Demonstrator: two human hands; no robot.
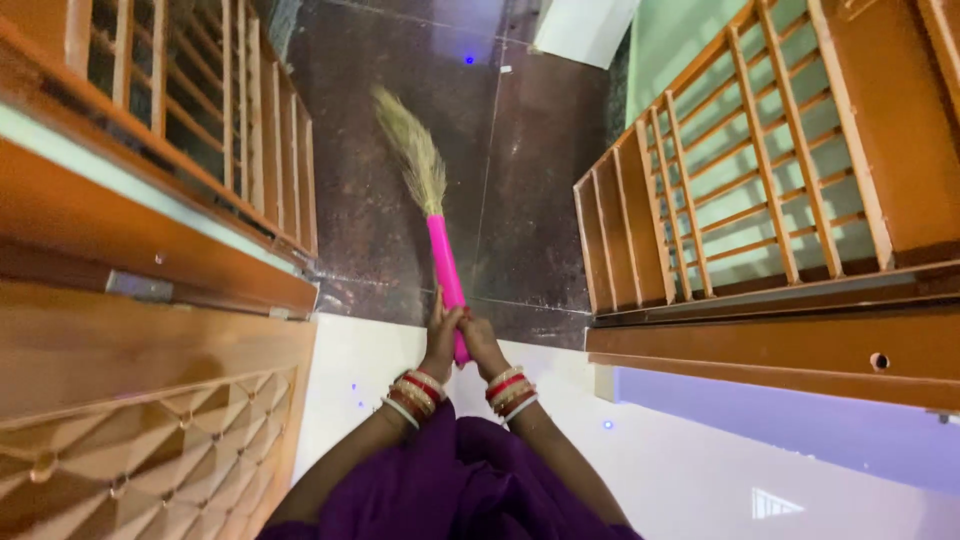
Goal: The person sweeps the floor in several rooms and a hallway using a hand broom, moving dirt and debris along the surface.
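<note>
While both hands (462, 335) grip pink handle, broom (425, 190) extends forward.

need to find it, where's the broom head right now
In the head view the broom head lies on the dark floor, upper centre, between the two wooden grille doors.

broom (432, 215): glossy pink plastic handle, dry grass bristles | door (140, 400): varnished wood | floor (390, 210): polished dark stone

Warm indoor light; floor glare; wide-angle edge distortion; slight blur
</note>
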